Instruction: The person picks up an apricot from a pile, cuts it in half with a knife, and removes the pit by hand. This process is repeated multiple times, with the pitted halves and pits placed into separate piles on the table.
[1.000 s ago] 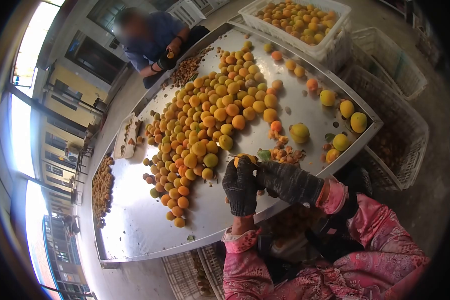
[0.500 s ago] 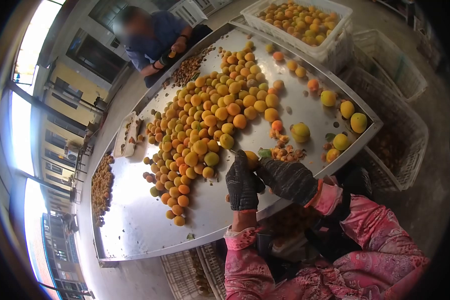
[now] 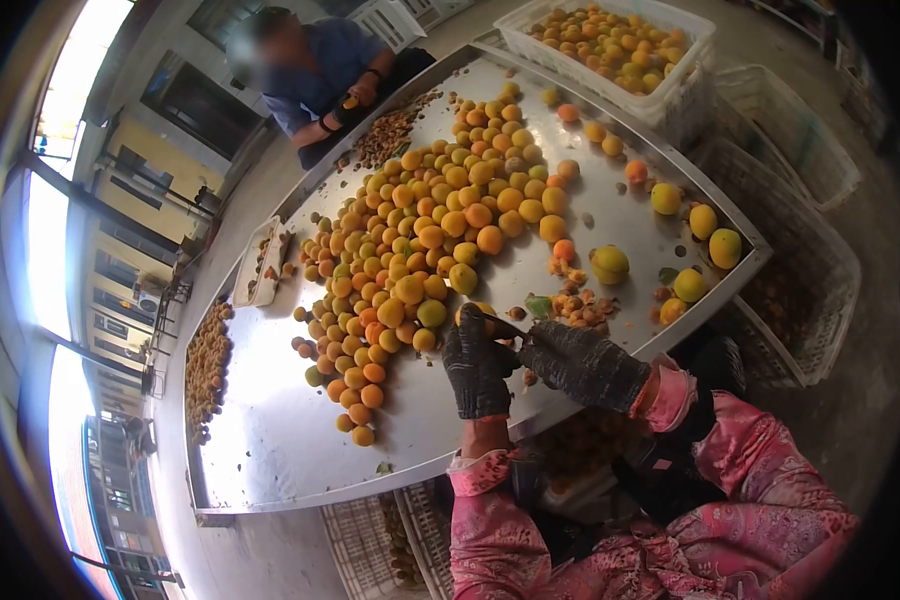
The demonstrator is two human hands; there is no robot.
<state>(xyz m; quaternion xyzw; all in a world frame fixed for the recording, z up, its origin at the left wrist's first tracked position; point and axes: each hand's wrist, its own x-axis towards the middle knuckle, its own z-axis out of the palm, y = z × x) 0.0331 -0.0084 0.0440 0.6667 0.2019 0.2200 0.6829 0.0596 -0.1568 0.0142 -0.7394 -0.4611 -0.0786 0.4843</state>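
My left hand (image 3: 478,370), in a dark knitted glove, is closed on a yellow-orange fruit (image 3: 477,312) near the front edge of the metal table (image 3: 280,440). My right hand (image 3: 582,362), gloved alike, is pinched around a thin dark tool (image 3: 505,326), whose tip reaches the fruit; its exact shape is hard to make out. A large heap of orange and green-yellow fruit (image 3: 430,237) lies just beyond my left hand. Past my right hand sits a small pile of fruit scraps (image 3: 582,308) with a green leaf (image 3: 538,306).
Across the table a person (image 3: 325,70) holds a fruit. A white crate of fruit (image 3: 705,60) stands at the far right corner, with more crates (image 3: 820,330) beside the table. A white tray (image 3: 262,265) and brown pits (image 3: 208,370) are at the left; crates (image 3: 365,550) stand below.
The fruit in my left hand has turned and moved slightly left. My right hand has shifted a little, and the dark tool now shows between my hands. The whole view has shifted slightly.
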